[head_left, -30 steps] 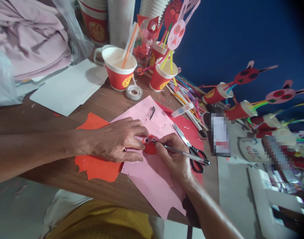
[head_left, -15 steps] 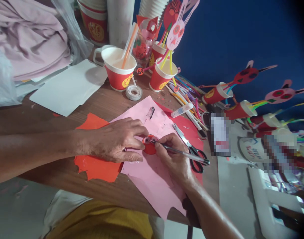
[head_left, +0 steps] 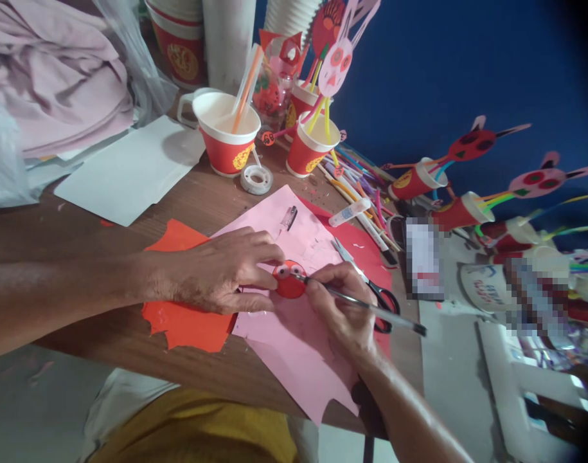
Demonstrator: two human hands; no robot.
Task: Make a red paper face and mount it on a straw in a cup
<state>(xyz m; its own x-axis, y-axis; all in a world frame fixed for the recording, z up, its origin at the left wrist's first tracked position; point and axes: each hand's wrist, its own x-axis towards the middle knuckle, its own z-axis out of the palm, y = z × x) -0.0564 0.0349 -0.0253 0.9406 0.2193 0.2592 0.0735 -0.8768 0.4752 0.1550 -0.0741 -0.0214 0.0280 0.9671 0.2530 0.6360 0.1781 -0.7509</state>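
Head view: pen (head_left: 364,304) at red disc (head_left: 290,289)

Left hand (head_left: 238,273): fingers extended, grasping nothing, tips at the disc's left edge. Right hand (head_left: 349,321): fingers clenched around the pen, its point at an eye mark. Disc lies on pink paper (head_left: 277,350), between both hands. Scissors (head_left: 372,286) lie beside the right hand; pen cap (head_left: 288,218) lies beyond; red-and-white cups (head_left: 307,151) stand farther back.

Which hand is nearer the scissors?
Right. The right hand is beside the scissors, partly hiding them from view; the left hand is farther off, on the opposite side of the disc.
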